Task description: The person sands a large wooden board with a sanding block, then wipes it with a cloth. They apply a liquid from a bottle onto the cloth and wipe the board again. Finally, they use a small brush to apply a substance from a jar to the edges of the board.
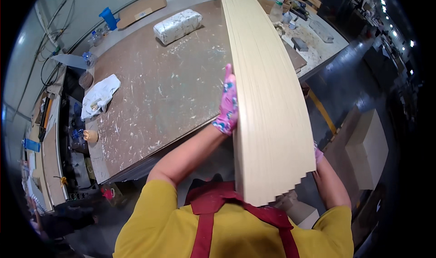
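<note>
A long stack of pale wooden boards [268, 90] stretches from my body out over the worktable. Its near end is stepped, with the boards' edges out of line. My left hand [228, 102], in a pink patterned glove, presses along the left side of the stack and holds it, fingers pointing away from me. At the right side, my right hand [319, 155] holds the same stack near its close end. Only a bit of that pink glove shows, and its fingers are hidden behind the boards. The stack's far end lies over the back of the table.
The brown worktable [168, 99] is scuffed and spotted white. On it are a wrapped silvery block [178, 26] and a white cloth [101, 96]. A clear bottle [276, 9] stands at the back right. Cardboard [368, 149] sits on the floor to the right.
</note>
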Available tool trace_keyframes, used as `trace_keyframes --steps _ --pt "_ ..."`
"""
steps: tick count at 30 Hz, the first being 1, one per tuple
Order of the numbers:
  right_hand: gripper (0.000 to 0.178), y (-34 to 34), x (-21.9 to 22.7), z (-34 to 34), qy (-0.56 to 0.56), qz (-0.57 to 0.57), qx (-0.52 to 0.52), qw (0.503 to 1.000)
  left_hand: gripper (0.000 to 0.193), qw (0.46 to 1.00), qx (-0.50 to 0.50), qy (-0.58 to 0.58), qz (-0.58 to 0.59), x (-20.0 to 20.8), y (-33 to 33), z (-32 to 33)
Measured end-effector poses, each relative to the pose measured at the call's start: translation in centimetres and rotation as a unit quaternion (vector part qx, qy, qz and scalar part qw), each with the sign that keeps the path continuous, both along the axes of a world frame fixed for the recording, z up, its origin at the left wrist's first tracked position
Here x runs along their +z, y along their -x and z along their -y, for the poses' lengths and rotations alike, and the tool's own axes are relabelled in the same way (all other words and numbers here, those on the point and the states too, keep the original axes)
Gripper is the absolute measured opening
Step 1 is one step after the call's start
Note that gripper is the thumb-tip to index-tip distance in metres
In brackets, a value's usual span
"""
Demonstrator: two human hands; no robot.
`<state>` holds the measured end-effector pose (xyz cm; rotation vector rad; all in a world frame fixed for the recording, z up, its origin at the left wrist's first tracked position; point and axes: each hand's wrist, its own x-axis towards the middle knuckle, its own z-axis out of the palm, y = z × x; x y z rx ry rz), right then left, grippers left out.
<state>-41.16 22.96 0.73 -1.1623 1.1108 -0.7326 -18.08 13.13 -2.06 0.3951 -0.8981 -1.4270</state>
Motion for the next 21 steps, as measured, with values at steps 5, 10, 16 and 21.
trace_keyframes --steps 5,10,16,21 --pt "0.046 -2.6 -1.4 2.6 0.040 0.034 -0.046 0.998 0.054 0.980 -0.125 -0.114 -0.108 3.0 -4.4 1.2" --pt "0.042 -1.8 -6.4 6.2 0.182 -0.088 -0.020 0.979 0.047 0.980 -0.077 -0.040 0.177 -0.7 -8.4 4.9" --pt "0.055 -1.2 -0.8 6.6 0.080 -0.101 0.123 0.984 0.047 0.914 0.081 -0.135 0.373 -0.3 -10.1 3.3" --pt "0.098 -0.6 -0.9 7.1 0.050 -0.002 0.151 0.987 0.063 0.875 0.065 -0.241 0.415 6.7 -8.9 2.1"
